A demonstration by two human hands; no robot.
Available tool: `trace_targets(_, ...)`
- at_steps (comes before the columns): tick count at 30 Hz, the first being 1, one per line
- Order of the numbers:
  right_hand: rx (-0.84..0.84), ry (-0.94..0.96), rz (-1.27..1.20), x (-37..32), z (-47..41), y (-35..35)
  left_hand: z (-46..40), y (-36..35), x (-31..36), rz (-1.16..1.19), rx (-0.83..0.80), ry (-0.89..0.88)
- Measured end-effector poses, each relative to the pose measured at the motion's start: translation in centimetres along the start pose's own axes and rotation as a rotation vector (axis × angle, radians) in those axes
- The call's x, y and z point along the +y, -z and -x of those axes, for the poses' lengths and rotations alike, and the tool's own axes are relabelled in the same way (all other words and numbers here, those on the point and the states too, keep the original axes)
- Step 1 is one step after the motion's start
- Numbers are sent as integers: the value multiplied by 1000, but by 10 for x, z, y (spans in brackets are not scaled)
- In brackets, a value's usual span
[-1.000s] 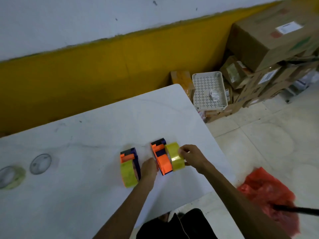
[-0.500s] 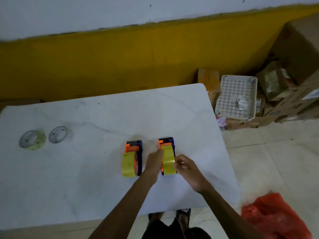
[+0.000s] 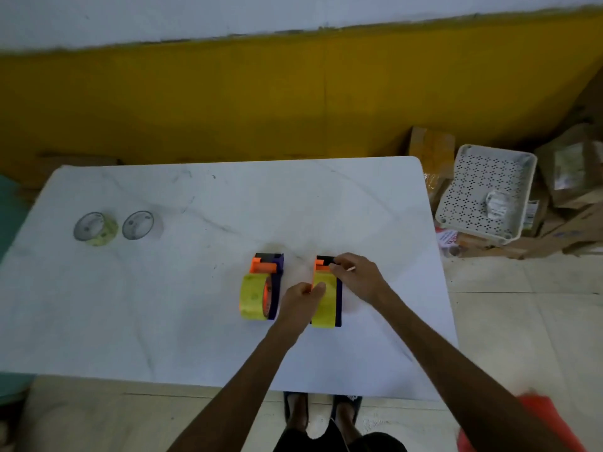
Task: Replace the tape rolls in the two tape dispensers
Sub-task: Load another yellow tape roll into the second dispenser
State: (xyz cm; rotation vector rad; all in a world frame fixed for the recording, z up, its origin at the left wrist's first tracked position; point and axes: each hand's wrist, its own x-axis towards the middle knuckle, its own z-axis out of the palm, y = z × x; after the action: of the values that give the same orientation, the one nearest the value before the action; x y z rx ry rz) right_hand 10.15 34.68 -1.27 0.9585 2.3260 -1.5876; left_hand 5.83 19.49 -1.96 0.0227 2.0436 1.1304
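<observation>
Two orange and dark blue tape dispensers stand side by side on the white table (image 3: pixel 195 321), each with a yellow tape roll on it. The left dispenser (image 3: pixel 262 288) stands untouched. My left hand (image 3: pixel 301 305) grips the left side of the right dispenser (image 3: pixel 326 301) at its roll. My right hand (image 3: pixel 355 277) pinches the far end of the same dispenser, near its orange and black head. Two nearly used-up rolls, one yellowish (image 3: pixel 95 228) and one clear (image 3: pixel 140 225), lie at the table's far left.
A white perforated basket (image 3: pixel 486 194) and cardboard boxes (image 3: pixel 571 177) sit on the floor to the right of the table. A red bag (image 3: pixel 548 419) lies at the lower right. A yellow and white wall runs behind the table. My feet show under the near edge.
The right dispenser now stands straight beside the left one. My right hand has moved from the roll's near side up to the dispenser's far end. The camera has swung left.
</observation>
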Motion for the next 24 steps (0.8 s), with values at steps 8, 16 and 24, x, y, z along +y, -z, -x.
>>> trace_targets(8,-428,39,444,-28,-51,21,-5,2,-5,-149,36,-125)
trace_targets(16,-324,213,668,-9,-63,4,-10,2,-7,-171,49,-129)
trace_targets(24,-98,61,895,-18,-67,-19,-5,-3,-3,-239,96,-137)
